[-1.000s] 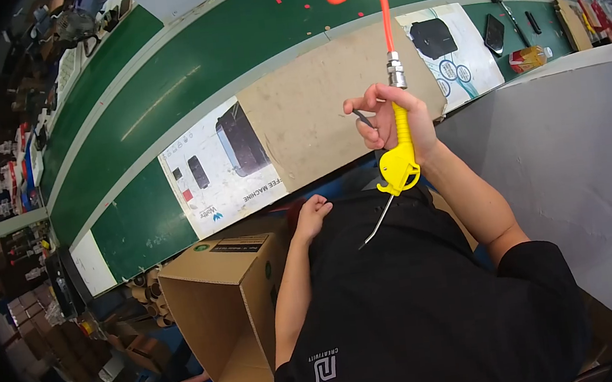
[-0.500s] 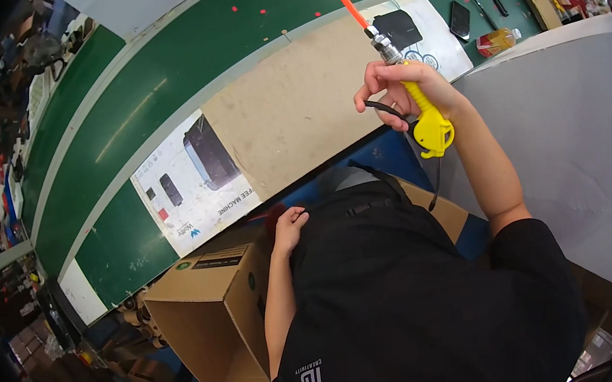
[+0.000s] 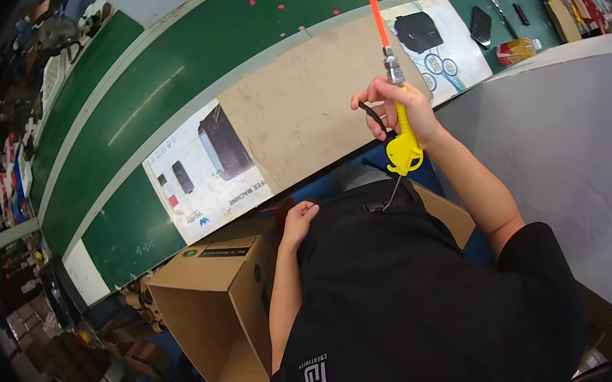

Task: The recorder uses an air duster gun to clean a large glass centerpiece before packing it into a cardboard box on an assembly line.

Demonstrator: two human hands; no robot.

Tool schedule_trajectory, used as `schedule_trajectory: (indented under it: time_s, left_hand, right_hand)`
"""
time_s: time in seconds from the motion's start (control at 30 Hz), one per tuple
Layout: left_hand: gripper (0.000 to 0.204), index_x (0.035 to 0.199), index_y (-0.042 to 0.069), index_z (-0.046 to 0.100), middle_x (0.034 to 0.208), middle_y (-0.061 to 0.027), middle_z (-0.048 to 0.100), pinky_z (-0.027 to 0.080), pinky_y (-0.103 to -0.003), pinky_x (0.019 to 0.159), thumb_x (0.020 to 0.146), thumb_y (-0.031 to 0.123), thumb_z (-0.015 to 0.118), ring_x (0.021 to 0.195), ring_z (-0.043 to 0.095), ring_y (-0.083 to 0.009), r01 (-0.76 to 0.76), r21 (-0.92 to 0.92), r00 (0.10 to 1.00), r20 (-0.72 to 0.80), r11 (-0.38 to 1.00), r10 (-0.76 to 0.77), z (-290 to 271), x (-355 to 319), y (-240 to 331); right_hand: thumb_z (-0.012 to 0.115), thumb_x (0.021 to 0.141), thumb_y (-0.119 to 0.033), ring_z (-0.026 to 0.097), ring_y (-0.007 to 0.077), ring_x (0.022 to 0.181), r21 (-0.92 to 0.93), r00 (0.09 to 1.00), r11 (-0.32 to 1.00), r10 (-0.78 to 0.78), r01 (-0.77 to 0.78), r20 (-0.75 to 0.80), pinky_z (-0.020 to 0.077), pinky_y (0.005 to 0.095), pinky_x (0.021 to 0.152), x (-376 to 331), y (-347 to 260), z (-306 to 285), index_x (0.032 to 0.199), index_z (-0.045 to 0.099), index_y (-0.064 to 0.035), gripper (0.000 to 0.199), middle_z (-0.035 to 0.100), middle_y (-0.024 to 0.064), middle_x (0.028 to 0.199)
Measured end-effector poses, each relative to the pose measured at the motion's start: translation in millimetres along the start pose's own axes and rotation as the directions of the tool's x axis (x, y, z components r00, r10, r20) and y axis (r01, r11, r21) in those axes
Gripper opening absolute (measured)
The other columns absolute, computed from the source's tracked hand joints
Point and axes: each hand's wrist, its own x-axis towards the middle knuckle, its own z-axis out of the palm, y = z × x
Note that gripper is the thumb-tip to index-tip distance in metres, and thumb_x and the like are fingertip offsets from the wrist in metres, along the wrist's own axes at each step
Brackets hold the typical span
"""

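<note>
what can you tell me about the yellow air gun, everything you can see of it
The yellow air gun looks plastic, with a slim handle, a curved black lever standing out from it and a thin, bent, metallic-looking nozzle. The right hand grips it, its nozzle pointing toward the person's dark top. A metal coupling joins the handle's far end to a coiled orange-red hose.
</note>
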Motion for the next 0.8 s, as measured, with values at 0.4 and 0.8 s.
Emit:
schedule_trajectory:
  time_s: [0.4, 0.8]
  left_hand:
    - [0.014, 0.084, 0.005, 0.063, 0.076, 0.0067, 0.057, 0.039, -0.019, 0.066, 0.093, 0.015, 0.059, 0.071, 0.049, -0.0032, 0.011, -0.063, 1.0, 0.006, 0.998, -0.01, -6, -5, 9]
    - [0.01, 0.085, 0.003, 0.063, 0.075, 0.0059, 0.058, 0.039, -0.018, 0.064, 0.091, 0.01, 0.061, 0.069, 0.051, -0.0025, -0.071, -0.053, 0.993, -0.093, 0.996, 0.066, -5, -11, 13]
  right_hand:
    - [0.047, 0.097, -0.02, 0.057, 0.0175, 0.057, 0.195, 0.985, 0.968, -0.166, 0.156, 0.038, 0.0467, 0.0279, 0.053, 15, 96, 60, 0.088, 0.046, -0.0027, 0.019, 0.056, 0.0201, 0.106]
    - [0.048, 0.097, -0.019, 0.056, 0.0172, 0.058, 0.143, 0.981, 0.973, -0.19, 0.183, 0.037, 0.0465, 0.0279, 0.052, 21, 104, 63, 0.086, 0.048, -0.0016, 0.021, 0.057, 0.0199, 0.105]
